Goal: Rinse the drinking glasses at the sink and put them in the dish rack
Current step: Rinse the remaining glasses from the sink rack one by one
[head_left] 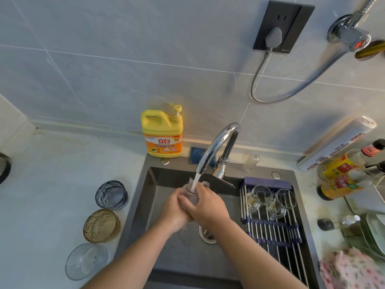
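Glass (188, 192) rinses under the tap (218, 140), left grip (174, 209) and right grip (206, 207) clasping it. Next should come the dish rack (270, 228), three o'clock.

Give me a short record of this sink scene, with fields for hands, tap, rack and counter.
hands: left hand and right hand both grip a drinking glass over the sink
tap: tap running, stream meets the drinking glass
rack: dish rack holds one mug and a second mug
counter: blue glass, amber glass, clear glass left of the sink
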